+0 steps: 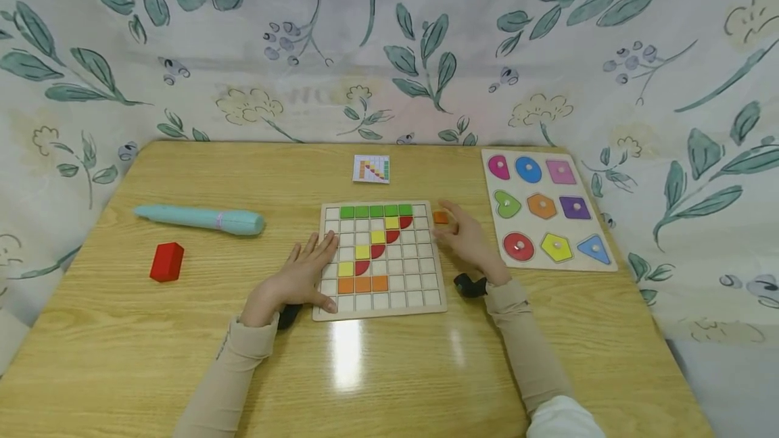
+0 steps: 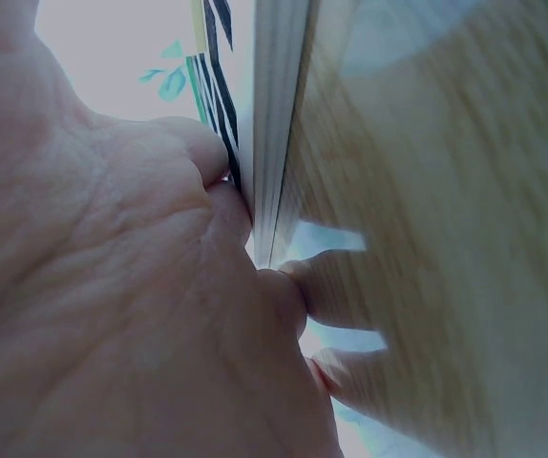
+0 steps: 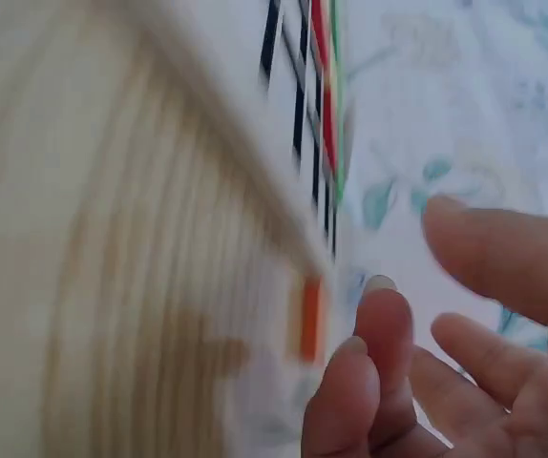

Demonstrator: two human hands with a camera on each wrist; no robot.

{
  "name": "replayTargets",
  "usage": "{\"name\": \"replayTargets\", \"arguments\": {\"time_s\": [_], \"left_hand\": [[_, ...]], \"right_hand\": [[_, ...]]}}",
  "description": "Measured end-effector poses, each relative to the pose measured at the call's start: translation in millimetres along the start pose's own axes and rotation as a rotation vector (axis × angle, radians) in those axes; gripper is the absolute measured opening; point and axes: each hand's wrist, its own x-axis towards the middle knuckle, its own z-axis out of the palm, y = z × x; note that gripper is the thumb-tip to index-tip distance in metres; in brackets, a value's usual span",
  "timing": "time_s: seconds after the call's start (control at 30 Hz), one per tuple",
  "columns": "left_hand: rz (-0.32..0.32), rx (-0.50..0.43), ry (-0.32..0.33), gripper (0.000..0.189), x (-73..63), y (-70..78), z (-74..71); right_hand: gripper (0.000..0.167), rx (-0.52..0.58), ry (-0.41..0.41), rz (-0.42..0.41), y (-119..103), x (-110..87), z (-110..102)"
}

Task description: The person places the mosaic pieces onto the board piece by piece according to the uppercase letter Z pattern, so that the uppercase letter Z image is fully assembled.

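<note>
A wooden grid board carries a top row of several green squares. Yellow squares and red quarter-circle pieces run diagonally down it, and three orange squares line up lower down. My left hand rests on the board's left edge with fingers spread; in the left wrist view some fingertips reach the table beside the board's rim. Just off the board's upper right edge lies a loose orange square. Around it hover the parted fingers of my right hand, holding nothing.
Behind the board lies a small pattern card. A shape puzzle board with knobbed pieces is at the right. To the left are a light blue stick-like object and a red block. A floral cloth hangs behind the table.
</note>
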Motion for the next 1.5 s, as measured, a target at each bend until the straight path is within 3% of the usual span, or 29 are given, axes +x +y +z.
{"name": "replayTargets", "arguments": {"time_s": [0.2,0.63,0.8,1.0,1.1,1.23,1.37,1.5], "left_hand": [[0.000,-0.006,0.004,0.130,0.3,-0.9,1.2],[-0.005,-0.007,-0.004,0.130,0.0,1.2,0.6],[-0.003,-0.013,-0.003,0.130,-0.3,1.8,1.8],[-0.004,-0.019,-0.005,0.130,-1.4,2.2,1.7],[-0.004,-0.025,-0.001,0.130,-1.5,1.9,1.0],[-0.004,-0.024,0.000,0.130,-0.2,0.8,0.9],[-0.006,-0.032,-0.003,0.131,1.4,-0.4,1.1],[-0.010,-0.036,-0.006,0.131,1.8,-0.6,1.0]], "right_hand": [[0.060,-0.014,-0.003,-0.019,17.7,1.6,-8.2],[0.038,-0.085,0.011,-0.044,11.7,-1.5,2.4],[0.027,-0.025,0.030,-0.015,16.0,-2.9,1.8],[0.018,0.136,0.046,0.091,14.7,-4.2,-1.9],[0.020,0.254,-0.022,0.128,2.9,-6.7,-4.1],[0.017,0.285,-0.216,0.118,-16.7,-11.4,-1.7],[0.012,0.176,-0.373,0.041,-29.9,-14.8,9.8],[0.007,0.039,-0.396,-0.017,-38.3,-19.3,25.1]]}}
